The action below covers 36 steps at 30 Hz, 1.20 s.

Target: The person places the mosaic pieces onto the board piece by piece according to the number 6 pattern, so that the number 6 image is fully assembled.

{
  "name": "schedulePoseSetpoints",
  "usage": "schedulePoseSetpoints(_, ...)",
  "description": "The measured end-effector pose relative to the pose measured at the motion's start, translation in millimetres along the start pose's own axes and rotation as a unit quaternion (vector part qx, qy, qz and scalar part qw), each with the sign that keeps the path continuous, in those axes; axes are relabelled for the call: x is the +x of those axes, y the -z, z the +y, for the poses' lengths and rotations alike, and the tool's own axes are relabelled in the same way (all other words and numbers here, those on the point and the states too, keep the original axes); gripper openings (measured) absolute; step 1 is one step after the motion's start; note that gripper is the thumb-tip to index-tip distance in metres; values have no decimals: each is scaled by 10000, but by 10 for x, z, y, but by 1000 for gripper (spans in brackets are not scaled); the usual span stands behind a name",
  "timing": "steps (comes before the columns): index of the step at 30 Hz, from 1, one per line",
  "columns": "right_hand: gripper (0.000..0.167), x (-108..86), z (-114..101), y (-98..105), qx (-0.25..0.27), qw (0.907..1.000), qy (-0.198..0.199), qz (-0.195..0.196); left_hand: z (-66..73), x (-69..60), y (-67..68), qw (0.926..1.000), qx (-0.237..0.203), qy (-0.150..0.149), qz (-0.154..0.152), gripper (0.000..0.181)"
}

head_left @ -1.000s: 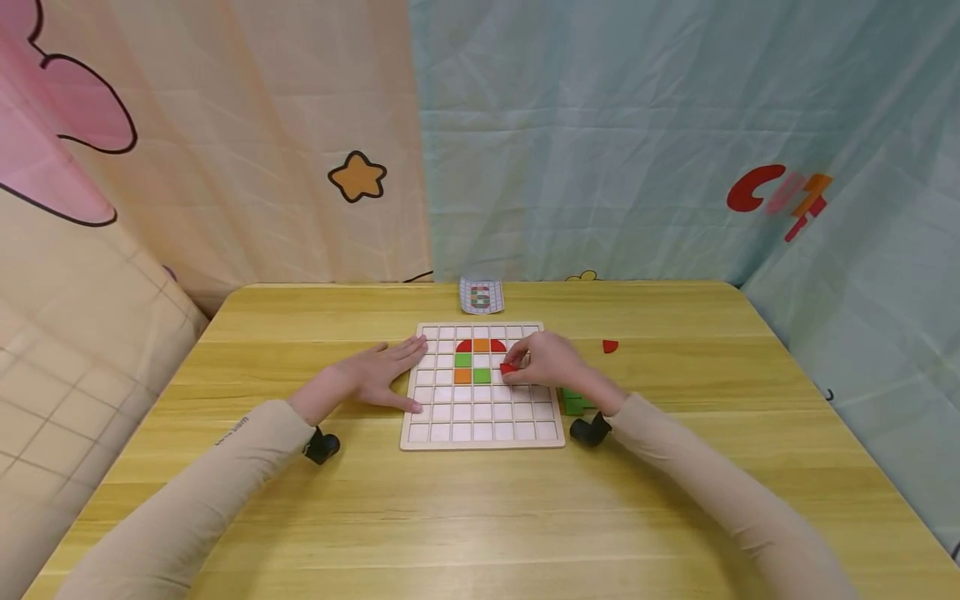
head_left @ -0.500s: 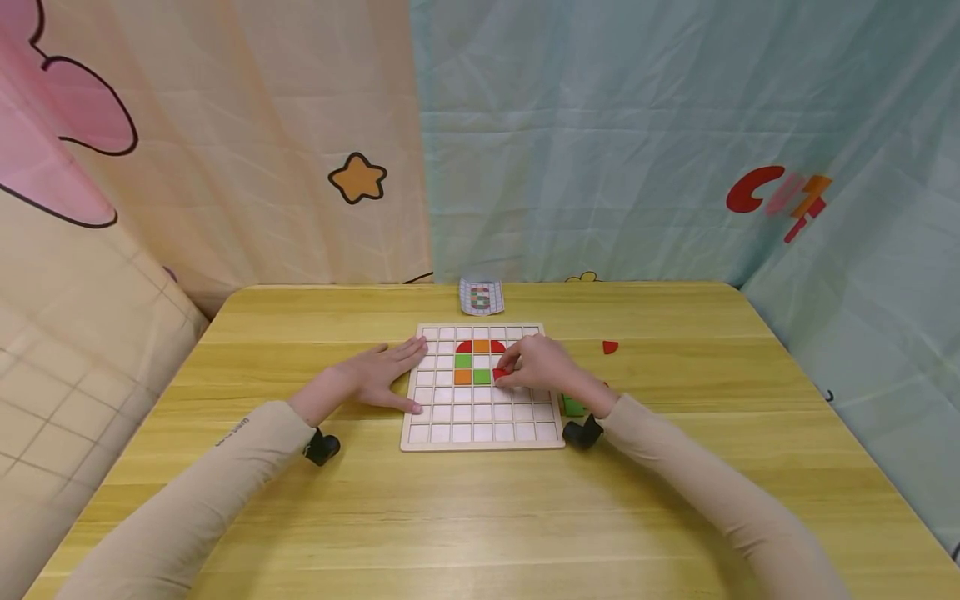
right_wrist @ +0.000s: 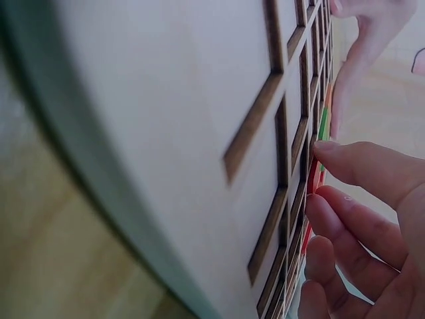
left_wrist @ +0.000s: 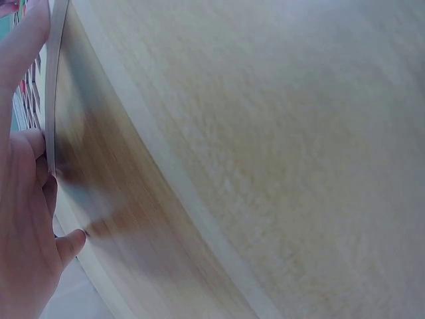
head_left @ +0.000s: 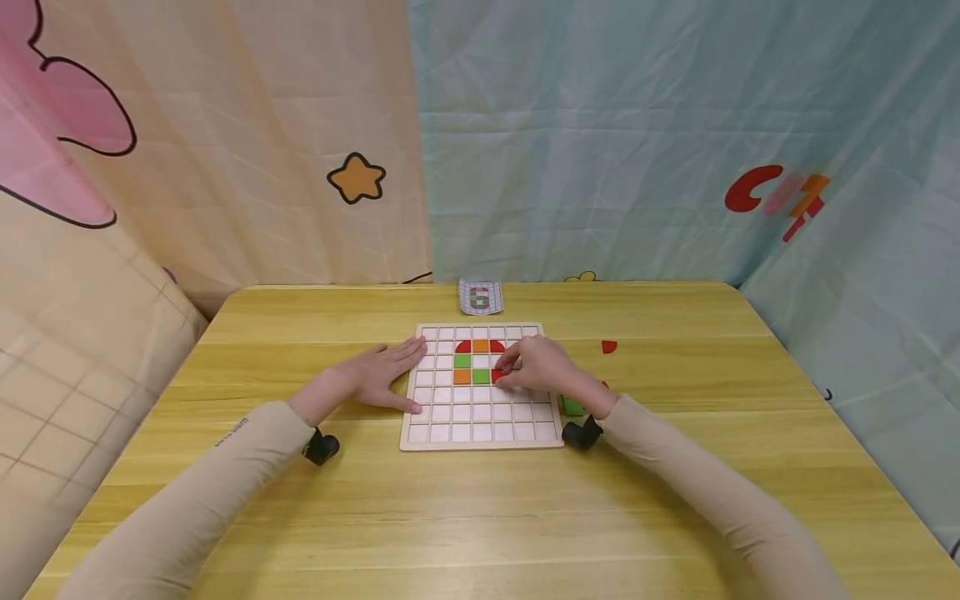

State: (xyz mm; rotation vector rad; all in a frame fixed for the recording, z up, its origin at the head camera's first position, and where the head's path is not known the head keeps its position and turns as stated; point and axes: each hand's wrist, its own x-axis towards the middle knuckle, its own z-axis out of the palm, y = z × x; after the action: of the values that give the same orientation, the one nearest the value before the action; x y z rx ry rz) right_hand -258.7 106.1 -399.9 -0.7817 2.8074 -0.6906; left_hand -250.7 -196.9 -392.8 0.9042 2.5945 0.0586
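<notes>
A white grid board (head_left: pixel 450 415) lies on the table, bearing red, orange and green pieces in its upper middle. My left hand (head_left: pixel 382 377) rests with spread fingers on the board's left edge; the left wrist view shows that hand (left_wrist: pixel 26 219) along the board's side. With thumb and fingertips my right hand (head_left: pixel 542 363) pinches a red piece (head_left: pixel 497 377) at the cell right of a green square (head_left: pixel 481 377). In the right wrist view the red piece (right_wrist: pixel 314 174) is at the grid surface, between the thumb and fingers of the right hand (right_wrist: pixel 372 219).
Behind the board lies a small pattern card (head_left: pixel 481 297). A red quarter-round piece (head_left: pixel 609 347) lies to the right, and green pieces (head_left: pixel 572 406) lie by the board's right edge, partly hidden by my right arm. Curtains stand behind the table (head_left: pixel 480 517).
My right hand has shifted slightly left with the red piece, which has come from tilted above the board to its cell beside the green square. The left hand has not moved.
</notes>
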Motion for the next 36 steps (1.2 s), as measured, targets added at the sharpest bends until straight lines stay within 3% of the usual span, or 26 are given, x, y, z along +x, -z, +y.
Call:
schedulePoseSetpoints(10, 20, -34, 32, 46, 138, 9999, 55, 34, -3, 12, 11, 10000, 58, -22, -10, 107)
schedulePoseSetpoints(24, 23, -305, 281, 399, 342, 9985, -25, 417, -13, -1, 13, 10000, -4, -6, 28, 107)
schedulePoseSetpoints(30, 25, -494, 487, 465, 436, 9983, 152, 354, 3, 11, 2, 10000, 29, 8, -34, 107)
schedulePoseSetpoints(36, 29, -695, 689, 518, 185, 9975, 664, 120, 22, 17, 10, 10000, 15, 4, -58, 107)
